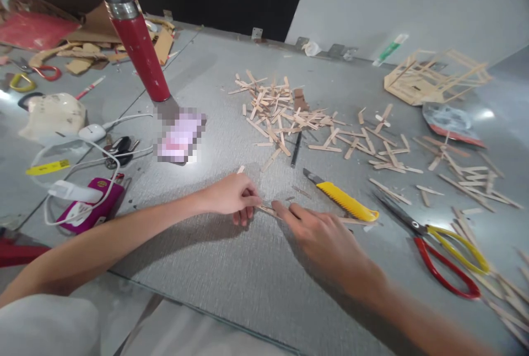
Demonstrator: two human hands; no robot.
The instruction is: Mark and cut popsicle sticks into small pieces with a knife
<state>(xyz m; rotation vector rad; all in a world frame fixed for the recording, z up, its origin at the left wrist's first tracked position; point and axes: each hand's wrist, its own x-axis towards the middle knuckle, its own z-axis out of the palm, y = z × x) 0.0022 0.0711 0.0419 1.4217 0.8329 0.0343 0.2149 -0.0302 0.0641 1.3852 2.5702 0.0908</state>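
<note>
My left hand (233, 196) is curled into a loose fist and pinches the end of a thin wooden stick (268, 211) lying on the grey table (231, 273). My right hand (320, 235) reaches from the right, its fingers pressed on the other part of the same stick. A yellow utility knife (343, 200) lies just beyond my right hand. Red and yellow handled scissors (442, 246) rest further right.
A heap of cut wooden sticks (285, 113) covers the middle of the table, with more scattered to the right. A stick-built frame model (433, 75) stands at the back right. A red bottle (138, 47), a phone, cables and a pink case (88, 207) sit on the left.
</note>
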